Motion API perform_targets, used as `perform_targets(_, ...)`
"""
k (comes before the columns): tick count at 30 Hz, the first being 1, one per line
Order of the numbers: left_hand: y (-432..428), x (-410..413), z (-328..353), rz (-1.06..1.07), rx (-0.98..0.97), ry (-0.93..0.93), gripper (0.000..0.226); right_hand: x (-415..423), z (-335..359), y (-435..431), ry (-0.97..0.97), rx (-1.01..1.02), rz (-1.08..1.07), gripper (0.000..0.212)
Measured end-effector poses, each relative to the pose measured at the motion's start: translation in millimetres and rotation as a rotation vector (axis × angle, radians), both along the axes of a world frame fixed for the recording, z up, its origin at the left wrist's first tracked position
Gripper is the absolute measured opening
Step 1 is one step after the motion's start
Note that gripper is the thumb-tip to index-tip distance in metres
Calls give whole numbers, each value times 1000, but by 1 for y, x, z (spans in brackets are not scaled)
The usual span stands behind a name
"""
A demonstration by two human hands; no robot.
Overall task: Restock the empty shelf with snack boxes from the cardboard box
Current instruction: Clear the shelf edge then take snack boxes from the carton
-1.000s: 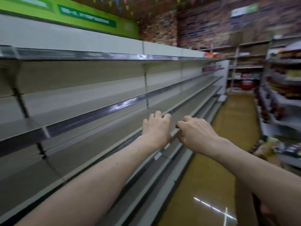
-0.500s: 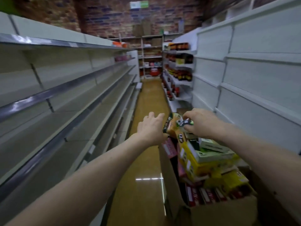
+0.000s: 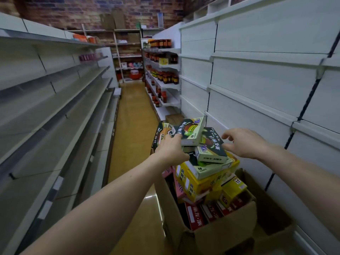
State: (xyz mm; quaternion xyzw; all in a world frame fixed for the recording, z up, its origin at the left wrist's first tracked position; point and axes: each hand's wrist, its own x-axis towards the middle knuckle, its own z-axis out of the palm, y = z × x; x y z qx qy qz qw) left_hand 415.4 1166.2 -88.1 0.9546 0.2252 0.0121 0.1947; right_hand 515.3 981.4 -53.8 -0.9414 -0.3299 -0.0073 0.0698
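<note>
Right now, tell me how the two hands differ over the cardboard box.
The left hand grips a green snack box, lifted and tilted above the pile; the right hand holds nothing. The left hand's fingers are closed around that box; the right hand's are spread open, hovering by another green box. Both reach over the cardboard box.

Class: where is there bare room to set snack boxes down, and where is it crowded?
Free: the bare shelves left of the aisle floor, tier upon tier. Crowded: the cardboard box, heaped above its rim, where the left hand grips a green box.
</note>
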Motion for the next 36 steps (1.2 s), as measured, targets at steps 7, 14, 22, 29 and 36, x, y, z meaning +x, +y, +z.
perform_targets(7, 11, 43, 4, 54, -65, -26, 71, 32, -1, 13, 57, 33, 13, 38)
perform_targets(14, 33, 93, -3, 231, -212, -40, 65, 65, -9, 58, 194, 143, 52, 35)
perform_targets(22, 55, 122, -29, 386, -546, -90, 36, 92, -40, 101, 569, 381, -49, 22)
perform_targets(29, 62, 122, -26, 453, -705, -92, 40, 100, -51, 110, 691, 469, -100, 33)
perform_targets(36, 61, 119, -19, 534, -1139, -123, 45, 105, -41, 97, 861, 588, -57, 8)
